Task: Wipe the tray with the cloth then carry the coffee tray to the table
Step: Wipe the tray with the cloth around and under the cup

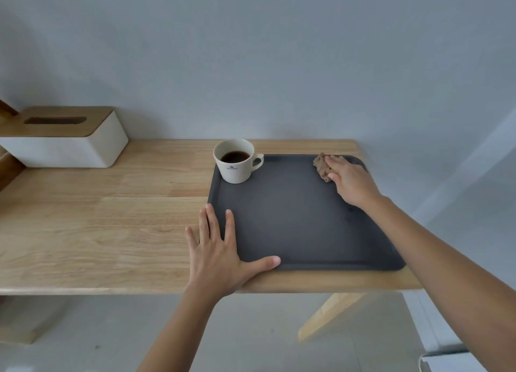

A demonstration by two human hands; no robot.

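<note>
Wooden table (pixel 111 226): left hand (pixel 220 257) flat on tray (pixel 293 221); right hand (pixel 351 181) seemingly presses cloth (pixel 321 165).

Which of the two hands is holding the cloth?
The right hand, at the tray's far right corner, presses the brown cloth. The left hand lies flat and empty on the near left corner.

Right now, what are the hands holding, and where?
The right hand presses the brown cloth into the tray's far right corner, gripping its near side. The left hand lies flat on the tray's near left corner, grasping nothing.
</note>
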